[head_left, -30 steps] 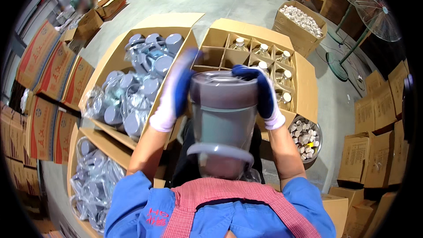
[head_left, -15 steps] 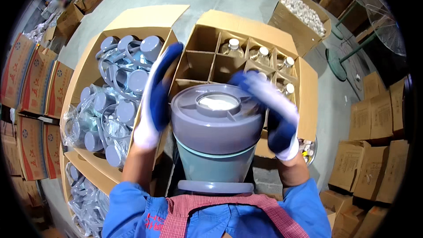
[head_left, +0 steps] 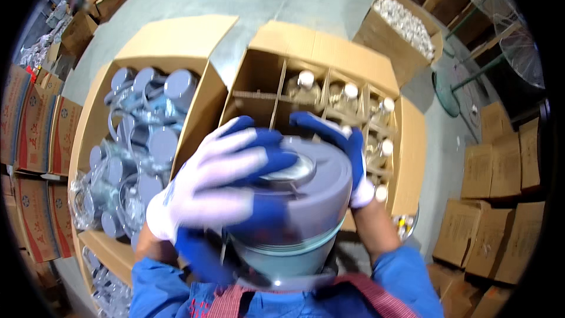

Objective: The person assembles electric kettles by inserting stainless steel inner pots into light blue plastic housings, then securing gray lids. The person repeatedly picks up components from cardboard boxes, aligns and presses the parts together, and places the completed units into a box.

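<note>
A large round vessel [head_left: 321,200] with a grey top and a teal lower body stands upright against my front. A pale round piece sits in the middle of its top. My left hand [head_left: 220,182], in a white and blue glove, reaches over the near left of the top with its fingers spread; motion blurs it. My right hand [head_left: 347,153], gloved alike, curves around the far right of the top, fingers bent along its rim. The vessel's left side is partly hidden behind my left hand. A grey rim [head_left: 285,282] shows below it, by my lap.
Left stands an open carton [head_left: 203,106] of grey handled parts [head_left: 162,144] in clear plastic. Ahead, a divided carton [head_left: 412,159] holds clear bottle-like pieces with white caps [head_left: 351,90]. Farther right are a box of small pale pieces [head_left: 406,26], a fan [head_left: 524,62] and stacked cartons [head_left: 477,224].
Both hands have come in from beside the vessel to its top, the left one from farther left. The vessel appears slightly lower and tilted in view as the head view shifted.
</note>
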A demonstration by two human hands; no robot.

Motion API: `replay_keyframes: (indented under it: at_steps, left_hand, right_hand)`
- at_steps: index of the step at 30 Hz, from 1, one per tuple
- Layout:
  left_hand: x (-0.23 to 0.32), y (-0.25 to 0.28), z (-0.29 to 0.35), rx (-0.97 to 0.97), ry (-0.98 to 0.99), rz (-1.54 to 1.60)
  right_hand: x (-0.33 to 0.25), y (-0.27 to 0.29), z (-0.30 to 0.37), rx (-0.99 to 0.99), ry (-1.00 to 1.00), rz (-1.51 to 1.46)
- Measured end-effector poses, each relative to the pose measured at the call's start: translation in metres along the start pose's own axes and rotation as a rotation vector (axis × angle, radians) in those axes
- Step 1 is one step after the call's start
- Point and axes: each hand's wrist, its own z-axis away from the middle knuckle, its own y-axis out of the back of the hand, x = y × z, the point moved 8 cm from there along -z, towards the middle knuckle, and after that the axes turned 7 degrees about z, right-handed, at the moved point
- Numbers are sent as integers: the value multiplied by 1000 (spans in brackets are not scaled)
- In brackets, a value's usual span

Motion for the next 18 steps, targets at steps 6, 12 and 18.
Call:
replay_keyframes:
  at_steps: [6,12,18]
  left_hand:
    - [-181,27,27,574,301,873]
    - [-212,-20,46,141,494,193]
    - [-181,-10,64,654,485,-22]
  right_hand:
    - [97,114,-155,338,60,648]
    - [194,153,-170,57,-301,1663]
    - [55,88,-119,95,65,1676]
